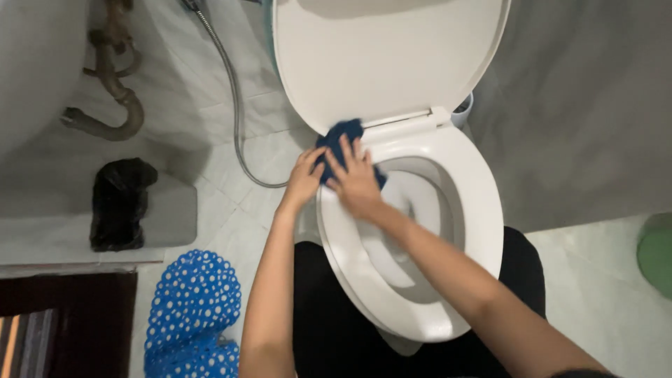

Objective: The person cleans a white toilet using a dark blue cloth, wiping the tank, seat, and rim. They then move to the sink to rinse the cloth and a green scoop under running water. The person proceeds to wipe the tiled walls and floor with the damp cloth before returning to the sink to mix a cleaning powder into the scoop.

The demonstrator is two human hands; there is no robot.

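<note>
Two hands meet on one dark blue cloth [341, 136] at the back left of a white toilet seat [483, 210], close to the hinge. The right hand [355, 180] lies flat on top of the cloth, fingers spread wide and pointing toward the raised lid [385, 56], palm pressing the fabric down against the seat's rim. It is open, not closed around anything. The left hand [304, 178] sits just beside it, on the outer edge of the seat, fingers loosely curled and touching the cloth's left side; whether it actually pinches the fabric cannot be told, since the right hand covers the place where they meet. The two hands touch or nearly touch each other, thumbs close together.

The cloth is bunched, one end sticking up past the fingertips toward the lid, another corner showing under the right wrist, over the bowl opening. The lid stands upright behind it. Both forearms are bare and reach in from the bottom of the view, on either side of dark clothed knees.

Left of the toilet, a metal hose [234, 105] curves down across the pale floor tiles. Farther left, a black bag [119, 203] sits on a low grey step, beneath a bent drain pipe [112, 91]. A blue mat with white dots [192, 315] lies near the left elbow, beside a dark striped rug [63, 325]. A green object [658, 252] shows at the right edge.
</note>
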